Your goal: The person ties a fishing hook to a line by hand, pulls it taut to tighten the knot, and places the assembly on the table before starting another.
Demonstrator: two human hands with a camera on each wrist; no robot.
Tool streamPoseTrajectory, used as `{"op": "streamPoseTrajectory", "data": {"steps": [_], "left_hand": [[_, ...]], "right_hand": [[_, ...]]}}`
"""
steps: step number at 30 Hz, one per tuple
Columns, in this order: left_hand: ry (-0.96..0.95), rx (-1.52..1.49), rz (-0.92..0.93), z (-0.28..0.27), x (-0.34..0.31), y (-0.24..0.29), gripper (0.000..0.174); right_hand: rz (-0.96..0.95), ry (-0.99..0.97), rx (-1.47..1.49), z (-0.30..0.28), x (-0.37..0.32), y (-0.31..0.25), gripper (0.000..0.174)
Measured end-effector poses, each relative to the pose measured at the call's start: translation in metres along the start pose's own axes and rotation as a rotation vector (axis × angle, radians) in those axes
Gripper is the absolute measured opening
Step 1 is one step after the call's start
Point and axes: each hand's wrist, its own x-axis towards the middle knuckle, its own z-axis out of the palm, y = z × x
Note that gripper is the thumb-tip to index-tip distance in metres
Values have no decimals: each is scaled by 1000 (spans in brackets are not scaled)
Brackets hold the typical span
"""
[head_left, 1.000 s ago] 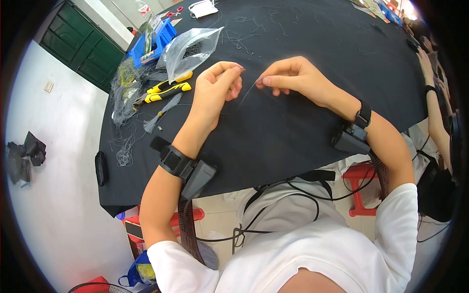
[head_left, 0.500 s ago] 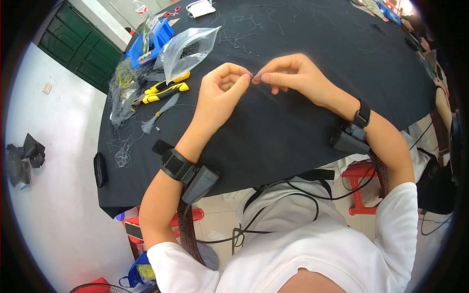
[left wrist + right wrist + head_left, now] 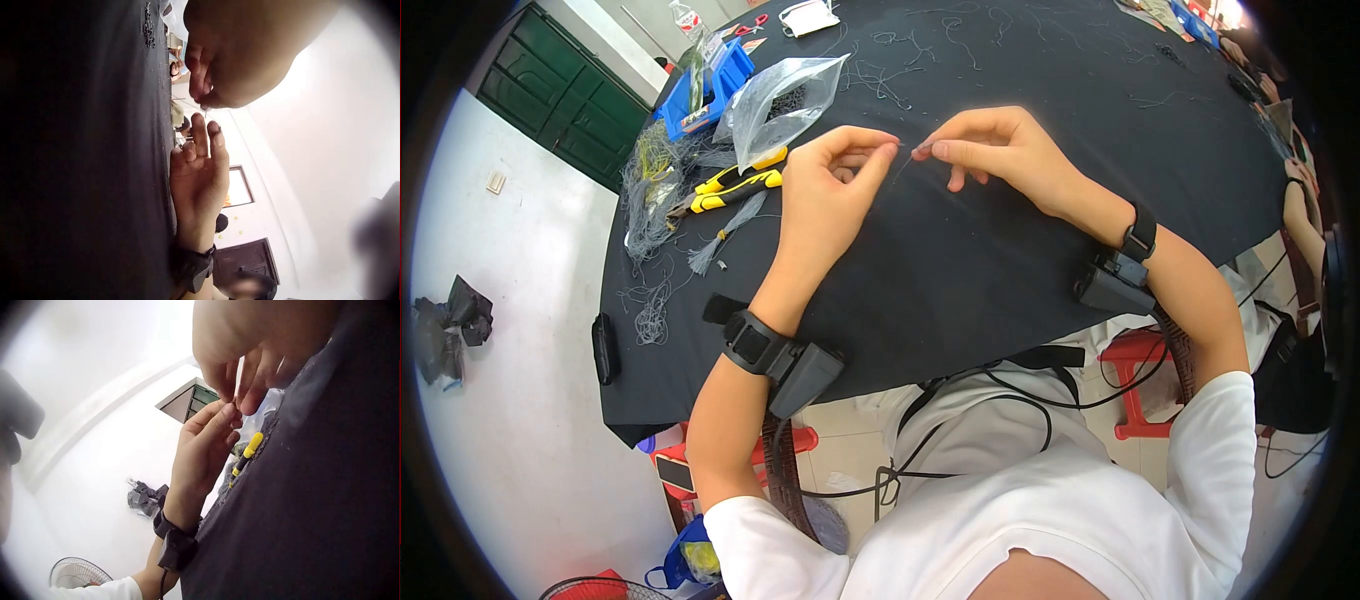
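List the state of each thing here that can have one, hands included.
Left hand, pinching a tiny item.
Right hand, pinching a thin strand.
Pliers, handles spread, jaws too small to judge.
Strand bundle, tied with yellow.
Plastic bag, dark contents inside.
Blue bin, holding items.
Green door, closed.

Upper left of the tabletop (image 3: 960, 290), head view: a blue bin (image 3: 731, 76) is seen beside a clear plastic bag (image 3: 755, 128), below which yellow-and-black pliers (image 3: 738, 192) are laid. Farther back, red scissors (image 3: 752, 26) and a white item (image 3: 808, 17) with a loop are shown. At the near left edge, a black case (image 3: 605, 348) is placed. Surroundings: a green door (image 3: 555, 95) is set beyond the white wall (image 3: 520, 260), on which dark plastic bags (image 3: 468, 310) are seen; a red stool (image 3: 1135, 400) is partly covered. Right wrist view: a fan (image 3: 81, 573) is visible, lower left.
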Motion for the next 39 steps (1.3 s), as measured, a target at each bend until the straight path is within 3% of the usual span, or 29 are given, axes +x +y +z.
{"op": "streamPoseTrajectory", "data": {"steps": [2,8,18,24,27,30,39], "left_hand": [[67,-122,-39,1,-1,2,20],[-7,-319,-66,11,-8,9,19],[-21,-250,-67,16,-11,10,18],[37,-147,31,15,-8,1,15],[-44,-272,-18,18,-9,2,16],[-26,-200,-128,15,-11,11,15],[-46,-219,-69,18,-9,3,16]], "right_hand": [[-2,17,-1,-2,2,4,26],[16,17,19,-1,2,3,27],[19,1,13,-1,1,3,27],[34,-6,26,-1,1,3,25],[37,-17,29,-2,1,5,24],[30,2,11,-3,2,7,24],[62,13,87,2,1,4,19]]}}
